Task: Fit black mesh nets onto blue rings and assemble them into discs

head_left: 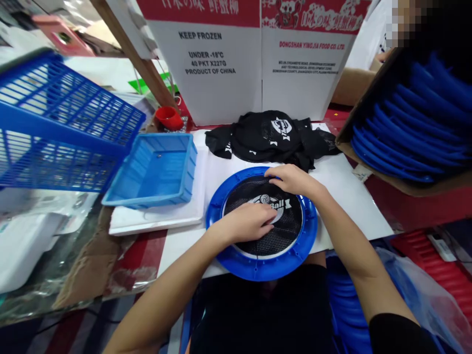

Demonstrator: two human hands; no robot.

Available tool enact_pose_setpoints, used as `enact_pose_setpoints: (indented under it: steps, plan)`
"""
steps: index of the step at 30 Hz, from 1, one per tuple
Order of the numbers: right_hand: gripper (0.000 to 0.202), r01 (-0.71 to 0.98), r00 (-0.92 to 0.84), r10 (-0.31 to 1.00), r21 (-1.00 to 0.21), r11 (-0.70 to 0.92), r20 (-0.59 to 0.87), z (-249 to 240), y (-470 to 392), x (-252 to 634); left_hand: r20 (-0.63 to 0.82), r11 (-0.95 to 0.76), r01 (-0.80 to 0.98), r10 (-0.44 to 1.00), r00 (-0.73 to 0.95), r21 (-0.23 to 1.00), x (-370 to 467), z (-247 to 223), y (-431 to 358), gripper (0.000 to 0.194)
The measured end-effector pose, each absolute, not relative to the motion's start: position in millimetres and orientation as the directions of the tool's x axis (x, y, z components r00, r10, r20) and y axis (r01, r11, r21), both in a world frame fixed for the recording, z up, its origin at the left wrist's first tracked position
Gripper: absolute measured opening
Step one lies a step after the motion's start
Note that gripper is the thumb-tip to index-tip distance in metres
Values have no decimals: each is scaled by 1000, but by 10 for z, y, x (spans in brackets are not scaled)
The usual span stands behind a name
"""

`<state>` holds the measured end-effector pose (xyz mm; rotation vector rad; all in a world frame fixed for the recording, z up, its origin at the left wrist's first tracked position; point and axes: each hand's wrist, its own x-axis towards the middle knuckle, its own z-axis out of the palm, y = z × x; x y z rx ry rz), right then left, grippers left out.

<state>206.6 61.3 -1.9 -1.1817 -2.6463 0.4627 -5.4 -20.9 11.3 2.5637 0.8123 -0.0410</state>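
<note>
A round blue plastic ring (217,206) lies on white board in front of me, slightly overhanging the near edge. Across its middle is a black mesh disc (254,243) with white print, bordered by a thin white rim. My left hand (254,222) rests on the mesh, its fingers slightly bent and the thumb apart from them. My right hand (291,178) reaches over the far right side of the ring. Its fingertips touch the far edge of the mesh, with a small gap between them. Black printed mesh pieces (258,135) lie in a pile just beyond the ring.
A light-blue tray (158,169) sits on a white foam slab (155,221) at left, beside a tilted blue basket (66,123). At right, a carton (391,184) holds stacked blue rings (409,128). A tall white carton (228,93) stands behind. A red cup (168,118) is near the tray.
</note>
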Motion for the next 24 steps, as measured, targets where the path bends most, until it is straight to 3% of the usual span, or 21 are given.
enact_pose_setpoints:
  steps: [3,6,8,11,15,20,24]
  plan:
    - [20,732,-648,761,-307,609,-35,28,564,2038,-131,-685,535,549,825,495,-76,92,-172,9]
    - [18,758,-628,776,-272,593,-57,57,535,2022,-11,-600,569,682,731,563,-177,47,40,11]
    - [18,746,-633,773,-293,598,-33,57,537,2028,89,-572,611,766,637,547,-236,24,236,12]
    - [17,697,-667,745,-354,623,-3,46,562,2068,172,-616,626,765,621,477,-245,39,512,19]
    - [19,618,-713,700,-425,661,52,48,599,2133,127,-678,607,704,699,414,-131,89,724,21]
    - [21,620,-701,711,-447,645,53,59,611,2149,81,-645,659,735,673,387,-65,11,749,19]
    - [15,647,-676,737,-468,602,13,32,628,2132,94,-596,598,746,659,535,-152,-52,683,13]
